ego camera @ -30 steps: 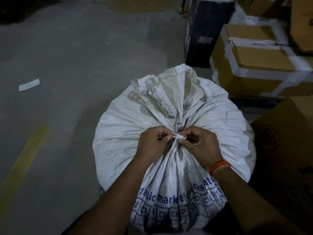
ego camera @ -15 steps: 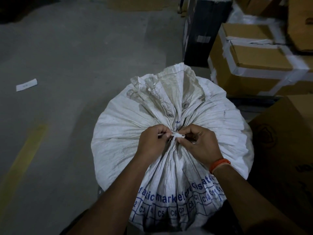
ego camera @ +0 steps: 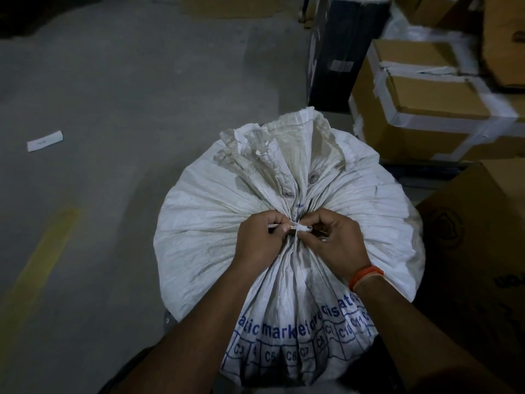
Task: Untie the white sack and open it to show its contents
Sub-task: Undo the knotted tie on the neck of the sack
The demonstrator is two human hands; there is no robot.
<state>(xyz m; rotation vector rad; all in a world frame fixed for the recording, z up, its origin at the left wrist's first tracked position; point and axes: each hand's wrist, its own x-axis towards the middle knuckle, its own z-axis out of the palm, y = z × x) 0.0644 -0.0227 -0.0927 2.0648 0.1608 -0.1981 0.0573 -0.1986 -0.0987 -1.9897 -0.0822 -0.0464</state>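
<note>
Dim concrete floor [ego camera: 119, 89], taped cardboard boxes [ego camera: 426, 103] stacked at right. Left hand [ego camera: 260, 241] fingers pinched together on a thin white tie [ego camera: 298, 228]; right hand [ego camera: 339, 244] fingers clamped on its other end. Tie cinched around the gathered neck of the white woven sack [ego camera: 216, 223], standing full on the floor, blue print low on the near side. Orange wristband [ego camera: 365, 275] on the right wrist.

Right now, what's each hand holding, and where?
Both pinch the white tie at the sack neck: left hand on its left tail, right hand at the knot.
</note>
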